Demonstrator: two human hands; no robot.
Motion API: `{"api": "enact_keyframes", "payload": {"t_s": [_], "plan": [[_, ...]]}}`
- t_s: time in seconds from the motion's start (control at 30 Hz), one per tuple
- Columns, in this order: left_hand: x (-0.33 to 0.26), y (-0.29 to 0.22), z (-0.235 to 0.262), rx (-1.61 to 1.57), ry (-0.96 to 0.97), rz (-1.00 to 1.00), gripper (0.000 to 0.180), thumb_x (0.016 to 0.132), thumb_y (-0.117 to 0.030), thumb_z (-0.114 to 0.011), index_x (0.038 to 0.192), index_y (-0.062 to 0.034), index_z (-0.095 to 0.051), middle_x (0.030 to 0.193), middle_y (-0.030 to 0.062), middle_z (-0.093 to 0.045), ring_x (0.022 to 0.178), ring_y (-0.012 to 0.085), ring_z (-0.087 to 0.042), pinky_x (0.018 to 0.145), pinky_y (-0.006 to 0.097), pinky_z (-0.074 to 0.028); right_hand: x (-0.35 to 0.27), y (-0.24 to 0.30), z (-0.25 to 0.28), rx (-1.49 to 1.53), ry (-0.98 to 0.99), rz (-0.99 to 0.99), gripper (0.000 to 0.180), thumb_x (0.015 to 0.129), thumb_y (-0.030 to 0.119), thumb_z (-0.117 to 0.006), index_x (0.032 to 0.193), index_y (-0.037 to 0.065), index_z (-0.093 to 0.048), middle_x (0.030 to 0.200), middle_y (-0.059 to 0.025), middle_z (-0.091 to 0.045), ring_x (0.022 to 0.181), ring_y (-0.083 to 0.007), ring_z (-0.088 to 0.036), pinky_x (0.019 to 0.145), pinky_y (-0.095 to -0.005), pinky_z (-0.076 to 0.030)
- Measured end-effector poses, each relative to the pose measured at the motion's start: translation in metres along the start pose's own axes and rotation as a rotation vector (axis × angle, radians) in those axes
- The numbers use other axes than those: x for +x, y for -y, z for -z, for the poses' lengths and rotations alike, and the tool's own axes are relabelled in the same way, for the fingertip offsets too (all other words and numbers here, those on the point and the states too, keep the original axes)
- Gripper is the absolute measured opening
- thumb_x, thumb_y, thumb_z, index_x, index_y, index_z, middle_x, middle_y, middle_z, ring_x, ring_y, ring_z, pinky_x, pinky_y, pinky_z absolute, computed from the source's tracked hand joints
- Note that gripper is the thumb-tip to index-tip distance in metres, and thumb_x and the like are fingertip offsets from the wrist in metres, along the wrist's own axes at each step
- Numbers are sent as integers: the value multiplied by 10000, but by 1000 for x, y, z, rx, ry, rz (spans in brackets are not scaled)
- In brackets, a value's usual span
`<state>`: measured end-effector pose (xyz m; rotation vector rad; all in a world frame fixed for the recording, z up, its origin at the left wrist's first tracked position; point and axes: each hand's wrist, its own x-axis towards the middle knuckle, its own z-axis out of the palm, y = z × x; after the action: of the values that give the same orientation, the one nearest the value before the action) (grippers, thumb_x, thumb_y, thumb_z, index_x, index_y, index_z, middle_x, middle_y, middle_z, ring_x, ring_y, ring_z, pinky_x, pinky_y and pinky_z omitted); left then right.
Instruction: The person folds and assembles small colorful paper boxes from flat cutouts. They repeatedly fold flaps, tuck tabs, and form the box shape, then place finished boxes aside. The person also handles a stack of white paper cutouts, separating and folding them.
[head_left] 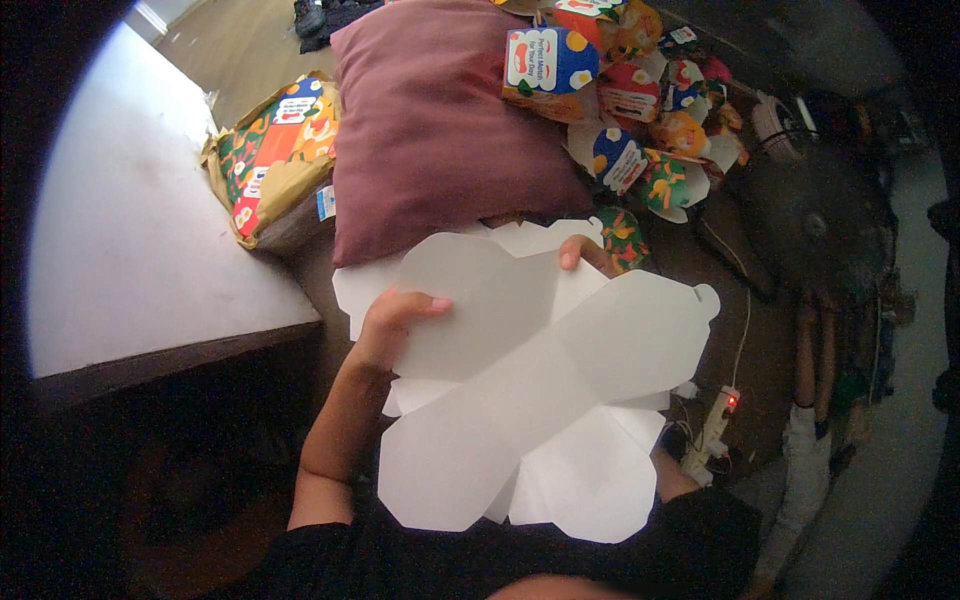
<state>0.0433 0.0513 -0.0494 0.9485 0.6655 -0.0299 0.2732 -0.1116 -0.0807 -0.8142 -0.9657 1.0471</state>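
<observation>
A large white unfolded carton blank [540, 390], cross-shaped with rounded flaps, fills the middle in front of me, its plain side up. My left hand [385, 325] grips its left flap, thumb on top and fingers underneath. At the far edge, my right hand [588, 255] pinches the card near a fold; most of that hand and its forearm are hidden under the blank. More white card [362, 292] sticks out beneath, next to a mauve cushion [450, 120].
Folded printed food boxes [630, 90] are heaped at the far right. A brown paper pack [275, 155] of printed card lies left of the cushion. A white ledge [160, 220] borders the left. A power strip [715, 425] with a lit red switch and cables lies at right.
</observation>
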Motion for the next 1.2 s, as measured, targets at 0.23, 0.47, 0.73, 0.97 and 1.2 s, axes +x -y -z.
{"api": "enact_keyframes", "payload": {"t_s": [0.23,0.47,0.73,0.97,1.2], "plan": [[-11,-32,-35,-24,-65,38,417,751,-198,-621,1116,-13,-541,944,98,-602,828,189,-591,727,310,-466,-10,10,25,16,143,-60,260,903,286,-575,894,35,-510,853,-73,-599,717,-106,-567,643,-249,-461],[-40,-60,-61,20,-8,-10,453,800,-194,-586,1203,0,-507,1072,76,-578,970,160,-532,862,288,-403,-11,28,0,-122,-92,-9,281,828,205,-699,940,13,-527,817,-65,-619,714,-90,-582,631,-221,-455],[-65,-75,-70,71,7,-150,434,838,-199,-549,1210,20,-510,1090,80,-582,1004,154,-508,891,272,-381,-7,53,-73,-812,-236,-32,290,890,230,-588,1093,34,-519,998,-129,-592,706,-178,-582,712,-282,-512],[-57,-46,-37,91,-425,-185,291,806,-202,-577,1012,4,-576,926,102,-604,889,178,-574,821,302,-438,-25,44,-29,191,-348,-425,697,873,501,-543,1329,0,-379,1298,-141,-480,1173,-174,-498,960,-346,-429],[-17,3,14,-73,-810,-367,299,786,-158,-578,1047,-12,-576,975,127,-600,895,216,-584,829,336,-450,-46,0,-14,355,-417,-277,654,911,259,-517,1438,23,-209,1297,-167,-471,1116,-211,-520,969,-339,-398]]}}
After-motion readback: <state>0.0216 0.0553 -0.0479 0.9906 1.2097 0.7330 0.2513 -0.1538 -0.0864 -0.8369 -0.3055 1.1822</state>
